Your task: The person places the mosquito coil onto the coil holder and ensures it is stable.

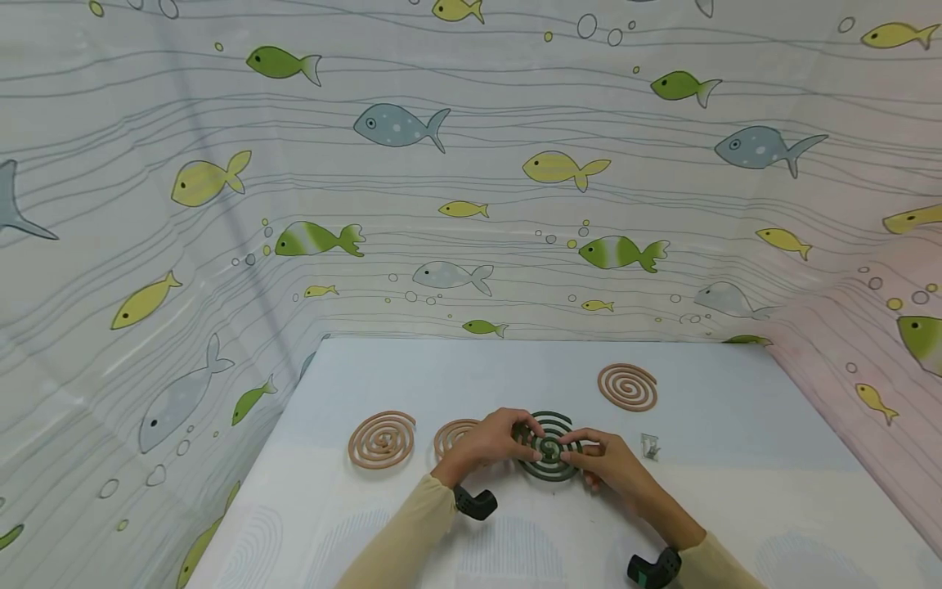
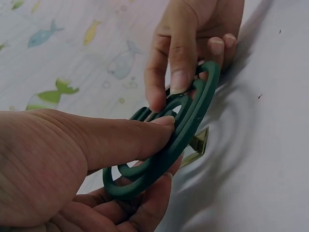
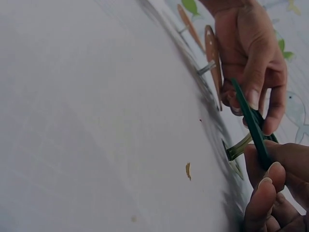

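A dark green mosquito coil (image 1: 549, 449) is held between both hands, raised over the white table on a small metal stand (image 2: 199, 146). My left hand (image 1: 495, 439) pinches its left side, thumb (image 2: 130, 137) on top and fingers underneath. From the right, my right hand (image 1: 616, 468) grips the opposite edge, with fingertips near the spiral's centre. In the right wrist view the green coil (image 3: 257, 134) appears edge-on, the stand (image 3: 238, 149) touching its underside. Part of the coil's rim lies hidden behind the fingers.
Left of the hands are two brown coils, one (image 1: 382, 441) fully visible and another (image 1: 450, 436) partly behind the left hand. A third brown coil (image 1: 627, 387) lies farther back right. A loose metal stand (image 1: 650, 447) sits beside the right hand. Fish-patterned curtain (image 1: 515, 237) surrounds the table.
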{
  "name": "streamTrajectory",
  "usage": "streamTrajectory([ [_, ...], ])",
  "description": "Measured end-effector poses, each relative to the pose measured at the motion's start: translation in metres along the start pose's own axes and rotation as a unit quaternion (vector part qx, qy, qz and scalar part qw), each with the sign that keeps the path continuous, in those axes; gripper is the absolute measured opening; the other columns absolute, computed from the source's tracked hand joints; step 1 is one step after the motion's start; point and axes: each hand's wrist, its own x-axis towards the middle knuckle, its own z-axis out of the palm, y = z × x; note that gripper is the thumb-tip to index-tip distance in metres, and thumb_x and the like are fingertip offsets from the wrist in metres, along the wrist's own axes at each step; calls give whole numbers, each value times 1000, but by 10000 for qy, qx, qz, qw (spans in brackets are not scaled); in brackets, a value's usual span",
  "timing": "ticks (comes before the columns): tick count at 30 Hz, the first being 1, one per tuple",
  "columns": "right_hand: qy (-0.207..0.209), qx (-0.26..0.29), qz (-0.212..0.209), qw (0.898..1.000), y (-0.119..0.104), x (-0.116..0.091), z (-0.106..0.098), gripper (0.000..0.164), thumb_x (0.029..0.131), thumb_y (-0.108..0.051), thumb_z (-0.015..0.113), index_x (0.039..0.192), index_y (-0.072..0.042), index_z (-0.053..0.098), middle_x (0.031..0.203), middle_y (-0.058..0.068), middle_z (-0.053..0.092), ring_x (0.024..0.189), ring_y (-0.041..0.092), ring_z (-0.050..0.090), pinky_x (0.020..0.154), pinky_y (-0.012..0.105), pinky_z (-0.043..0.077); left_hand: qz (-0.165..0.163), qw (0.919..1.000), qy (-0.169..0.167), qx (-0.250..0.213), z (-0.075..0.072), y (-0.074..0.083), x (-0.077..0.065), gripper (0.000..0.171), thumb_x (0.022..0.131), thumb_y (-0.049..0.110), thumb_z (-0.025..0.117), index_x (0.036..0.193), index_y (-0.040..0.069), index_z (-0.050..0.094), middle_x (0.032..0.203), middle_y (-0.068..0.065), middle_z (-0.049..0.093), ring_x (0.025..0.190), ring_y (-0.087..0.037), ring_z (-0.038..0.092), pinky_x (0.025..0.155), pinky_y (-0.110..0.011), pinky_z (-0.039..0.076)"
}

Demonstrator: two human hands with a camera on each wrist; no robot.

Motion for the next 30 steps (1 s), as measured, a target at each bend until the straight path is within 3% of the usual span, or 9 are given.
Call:
streamTrajectory([
  [11,-25,-82,-3,10000,2,0,0,43,92,-27,80,130,-10,68,69,3,60,55,15,51,52,30,50,-22,10000,8,-13,2,1,-1,27,84,8,86,108,7,72,93,-13,65,78,-13,56,67,-25,46],
  [17,-32,-185,-85,9998,2,0,0,42,92,-27,80,130,-10,68,69,4,60,54,16,52,52,30,50,-28,10000,13,-26,2,0,-1,27,84,7,86,108,7,72,87,-5,64,77,-13,56,66,-24,45],
  [30,116,-201,-71,9997,0,0,1,40,92,-27,81,127,-11,70,96,8,65,59,16,54,52,30,50,-61,9999,69,144,1,-2,1,27,83,11,87,108,10,74,101,-4,70,82,-11,56,71,-25,46],
])
